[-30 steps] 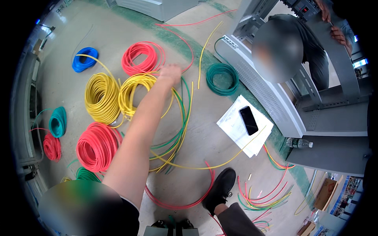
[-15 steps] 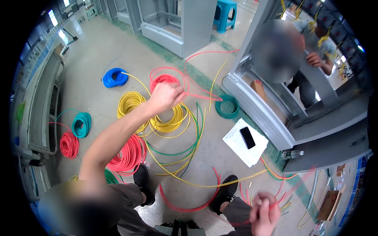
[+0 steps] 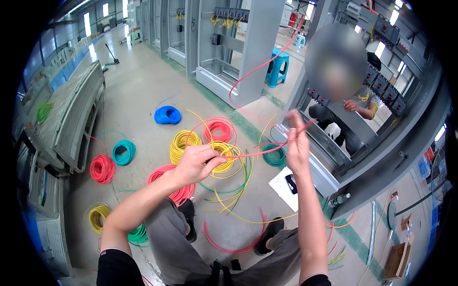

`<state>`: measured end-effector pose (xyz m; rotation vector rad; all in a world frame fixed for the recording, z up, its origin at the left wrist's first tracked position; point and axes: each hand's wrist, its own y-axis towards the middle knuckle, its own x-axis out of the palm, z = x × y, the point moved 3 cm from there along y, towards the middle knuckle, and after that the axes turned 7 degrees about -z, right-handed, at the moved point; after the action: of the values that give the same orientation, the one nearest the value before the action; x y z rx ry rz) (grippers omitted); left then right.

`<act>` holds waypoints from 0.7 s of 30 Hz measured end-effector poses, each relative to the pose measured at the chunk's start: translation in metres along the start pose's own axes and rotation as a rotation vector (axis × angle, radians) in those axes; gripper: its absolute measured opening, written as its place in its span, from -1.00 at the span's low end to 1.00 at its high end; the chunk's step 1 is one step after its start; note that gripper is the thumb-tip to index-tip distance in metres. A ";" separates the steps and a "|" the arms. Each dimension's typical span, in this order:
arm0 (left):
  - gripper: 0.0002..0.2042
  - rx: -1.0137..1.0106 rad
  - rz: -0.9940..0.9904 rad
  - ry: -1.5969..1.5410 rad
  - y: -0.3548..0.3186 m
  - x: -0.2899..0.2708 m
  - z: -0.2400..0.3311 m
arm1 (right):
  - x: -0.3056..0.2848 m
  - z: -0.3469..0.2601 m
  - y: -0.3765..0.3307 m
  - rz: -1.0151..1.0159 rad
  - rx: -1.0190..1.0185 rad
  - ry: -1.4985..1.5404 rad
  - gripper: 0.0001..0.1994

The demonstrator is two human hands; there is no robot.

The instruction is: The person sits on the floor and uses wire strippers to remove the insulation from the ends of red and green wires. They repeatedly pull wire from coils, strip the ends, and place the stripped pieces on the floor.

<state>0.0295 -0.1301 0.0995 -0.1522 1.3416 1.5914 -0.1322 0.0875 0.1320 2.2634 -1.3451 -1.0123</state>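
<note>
1. Holding a red wire stretched across the front of the body, above the floor coils. Step in hand, my read: handling a length of this wire between both hands.
2. Left hand: thumb and fingers closed, pinching the wire. No real gap.
3. Right hand: raised, right of the left hand, fingers blurred. Wire crosses it and sticks out beyond to the right. Can't tell how far open the fingers are, or if they grip.
4. Wire between the hands: slight bow, clear of the floor. Another red strand arcs up at the far side; can't confirm it's the same wire.
5. Below and beyond the hands: yellow coil, far red coil, blue coil farther left. Green coil sits right, by the cabinet.
6. Near right: papers with a phone on them. Curved red lengths lie near, between the shoes.
7. Next move, my judgement: calls for a firm left pinch and controlled slack, given loose strands underneath.
</note>
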 end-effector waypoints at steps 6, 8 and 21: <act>-0.82 -0.181 0.306 0.134 0.000 -0.058 0.000 | 0.029 0.014 -0.046 -0.449 0.069 0.036 -0.66; -0.83 -0.309 0.403 0.007 0.011 -0.073 -0.012 | 0.027 0.036 -0.093 -0.489 0.171 0.133 -0.67; -0.84 -0.289 -0.114 -0.769 -0.096 0.065 0.155 | 0.015 -0.126 -0.080 -0.393 0.515 1.538 -0.54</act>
<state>0.1418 0.0199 0.0514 0.1942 0.5013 1.5100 0.0127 0.1047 0.1669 2.5140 -0.4218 1.0783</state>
